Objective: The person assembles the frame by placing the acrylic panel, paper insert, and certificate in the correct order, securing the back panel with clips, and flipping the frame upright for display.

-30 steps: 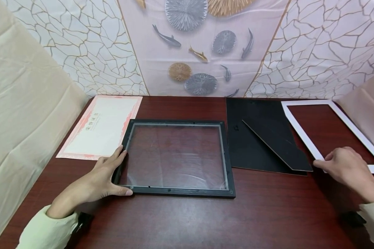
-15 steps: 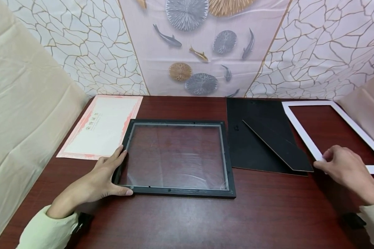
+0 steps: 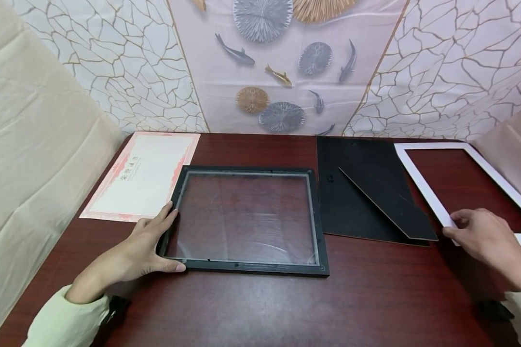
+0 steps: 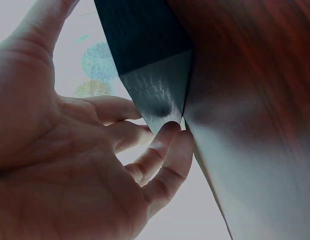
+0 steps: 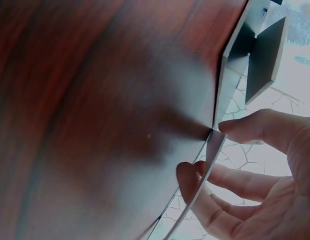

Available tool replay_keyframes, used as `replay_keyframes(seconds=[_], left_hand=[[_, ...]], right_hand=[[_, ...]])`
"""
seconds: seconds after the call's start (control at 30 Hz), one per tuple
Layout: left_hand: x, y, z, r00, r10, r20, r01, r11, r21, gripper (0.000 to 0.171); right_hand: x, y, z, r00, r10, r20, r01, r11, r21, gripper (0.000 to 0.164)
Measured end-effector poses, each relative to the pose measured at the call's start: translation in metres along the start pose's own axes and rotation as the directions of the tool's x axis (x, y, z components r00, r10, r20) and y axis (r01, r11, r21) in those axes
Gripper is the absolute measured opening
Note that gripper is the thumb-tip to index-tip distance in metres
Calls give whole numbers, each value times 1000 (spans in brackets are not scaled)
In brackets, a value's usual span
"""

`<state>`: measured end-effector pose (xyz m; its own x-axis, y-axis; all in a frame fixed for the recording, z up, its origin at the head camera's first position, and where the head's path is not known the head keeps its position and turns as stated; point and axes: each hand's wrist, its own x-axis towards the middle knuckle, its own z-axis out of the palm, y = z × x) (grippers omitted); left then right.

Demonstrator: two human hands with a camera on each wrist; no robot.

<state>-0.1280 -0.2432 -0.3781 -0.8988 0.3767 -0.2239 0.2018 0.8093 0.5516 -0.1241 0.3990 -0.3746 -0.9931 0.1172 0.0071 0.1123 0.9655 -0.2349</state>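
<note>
A black picture frame (image 3: 260, 268) with a clear pane (image 3: 243, 217) lies face down at mid-table. My left hand (image 3: 134, 250) rests at its near left corner, thumb along the front edge and fingers against the left side. In the left wrist view the fingertips (image 4: 167, 131) touch the frame's side (image 4: 157, 92). At the far right, my right hand (image 3: 486, 236) pinches the near left corner of a white rectangular mat (image 3: 427, 190) between thumb and fingers. The right wrist view shows that mat edge (image 5: 215, 147) tilted up from the tabletop.
Between the frame and the mat lies a black backing board (image 3: 338, 207) with its easel leg (image 3: 390, 200) sticking up. A certificate sheet (image 3: 152, 178) with a pink border lies at the back left. Patterned cloth (image 3: 282, 72) hangs behind the table (image 3: 260, 313).
My right hand has shifted slightly right and nearer, and the white mat has slid a little the same way. The left hand and the picture frame stay put.
</note>
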Motion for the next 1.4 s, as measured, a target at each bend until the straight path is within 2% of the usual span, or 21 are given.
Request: replay_keyframes(seconds=[0.33,0.6,0.87,1.17,1.4], left_hand=[[0,-1,-1,1000,18,-5,-18,1000,-19,125],[1,-3,-6,999,41,-8,-42,999,-21,126],[0,-9,-10,1000,21,-21,-21,1000,7,131],[0,-8,-10,999,-19,-30,20,1000,13,132],[0,-8,-11,999,-18,-31,19,1000,24,131]], right_hand=[[-9,2,-4,999,-2,-38,2,1000,12,45],[-16,-1,-14,997,54,-64,-54,999,-6,49],[-21,-2,-13,992,12,-122,-10,1000,11,48],[-33,-26,-19,983,-24,-183,33,998,49,45],[-46,-58,-28,983,-95,-160,100,995,24,44]])
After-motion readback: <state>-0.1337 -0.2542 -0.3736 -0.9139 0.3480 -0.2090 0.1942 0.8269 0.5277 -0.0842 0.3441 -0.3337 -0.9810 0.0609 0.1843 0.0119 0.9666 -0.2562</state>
